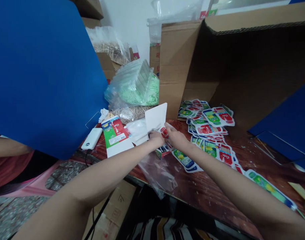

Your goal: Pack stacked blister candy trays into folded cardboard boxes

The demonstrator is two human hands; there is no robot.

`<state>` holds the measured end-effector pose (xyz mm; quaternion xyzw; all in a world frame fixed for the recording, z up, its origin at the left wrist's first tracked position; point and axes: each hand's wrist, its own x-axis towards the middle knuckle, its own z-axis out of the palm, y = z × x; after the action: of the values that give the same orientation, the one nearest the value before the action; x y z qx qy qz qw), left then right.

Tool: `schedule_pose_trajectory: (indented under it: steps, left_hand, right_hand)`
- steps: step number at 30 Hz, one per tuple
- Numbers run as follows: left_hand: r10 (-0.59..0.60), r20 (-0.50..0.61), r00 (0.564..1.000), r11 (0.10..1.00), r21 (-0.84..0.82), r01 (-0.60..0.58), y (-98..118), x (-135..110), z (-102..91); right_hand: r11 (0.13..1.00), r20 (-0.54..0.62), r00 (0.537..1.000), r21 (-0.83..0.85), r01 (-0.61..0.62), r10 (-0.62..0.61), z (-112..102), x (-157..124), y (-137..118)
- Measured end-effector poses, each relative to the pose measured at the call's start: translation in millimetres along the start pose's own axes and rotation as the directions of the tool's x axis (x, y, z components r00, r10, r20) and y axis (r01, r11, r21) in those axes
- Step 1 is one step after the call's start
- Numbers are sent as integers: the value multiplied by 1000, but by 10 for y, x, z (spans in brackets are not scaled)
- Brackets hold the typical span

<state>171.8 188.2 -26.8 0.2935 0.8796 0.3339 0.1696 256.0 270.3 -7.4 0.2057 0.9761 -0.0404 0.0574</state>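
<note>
A small printed cardboard box [163,154] lies on the table between my two hands, its white lid [156,116] standing up at the back. My left hand [156,139] reaches into the box from the left with curled fingers; what the fingertips hold is hidden. On the box's right side, my right hand [177,137] grips it beside a red Cola-printed part [164,132]. Dark packed contents show faintly in the box. Under and in front of it spreads a clear plastic bag [158,175]. Right of my hands lie many Cola and Sprite printed pouches [208,128] in overlapping piles.
A flattened printed carton [114,135] and a white power bank [92,138] with a cable lie left. Behind are clear plastic trays [134,78] and a large open cardboard box [177,66]. A blue panel [42,66] stands left, with another person's arm [9,147] beyond it.
</note>
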Motion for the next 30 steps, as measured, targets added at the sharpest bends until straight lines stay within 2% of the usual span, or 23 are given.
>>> schedule_pose_trajectory:
  steps: [3,8,11,12,13,14,15,16,17,18,19,20,23,27,30]
  left_hand:
    - [109,-47,993,977,189,-99,-23,-90,-78]
    - [300,-25,954,889,369,-270,-80,-221,-184]
    - [405,-138,904,847,428,-314,-175,-325,-282]
    - [389,-215,896,868,410,-279,-221,-364,-313]
    - [318,-289,903,912,354,-208,-269,-401,-336]
    - [180,-316,931,963,248,-102,-317,-434,-348]
    - [12,-278,960,992,120,23,-360,-458,-348]
    - [-143,-178,974,989,4,146,-395,-474,-336]
    - [-250,-46,967,966,-82,246,-420,-481,-313]
    - [-305,79,949,940,-137,313,-433,-480,-283]
    - [-319,167,933,922,-173,346,-436,-472,-254]
    - [-311,211,927,915,-198,352,-430,-459,-232]
    - [-281,241,929,904,-258,340,-383,-378,-268]
    - [-247,206,947,905,-300,301,-352,-134,-622]
    - [-253,104,962,916,-296,273,-412,139,-968]
  right_hand:
    - [989,-112,989,-123,78,-92,6,-58,2]
    - [982,-114,987,-161,95,-114,38,-44,-6]
    - [986,-223,968,-142,84,-114,30,-54,56]
    - [993,-286,955,-111,45,-75,30,-53,98]
    - [999,-319,948,-49,-17,1,34,-47,150]
    - [996,-306,948,32,-88,94,44,-36,206]
    - [982,-243,954,112,-155,178,58,-20,262]
    - [963,-148,961,174,-206,232,76,-2,314]
    - [948,-55,966,215,-236,253,94,15,357]
    - [940,11,969,238,-242,247,109,27,391]
    - [940,38,972,249,-233,231,118,34,413]
    - [941,35,975,254,-222,220,117,35,427]
    - [938,-1,975,276,-211,220,26,29,424]
    - [933,-90,970,307,-187,224,-273,170,304]
    - [928,-159,962,338,-158,222,-453,486,87]
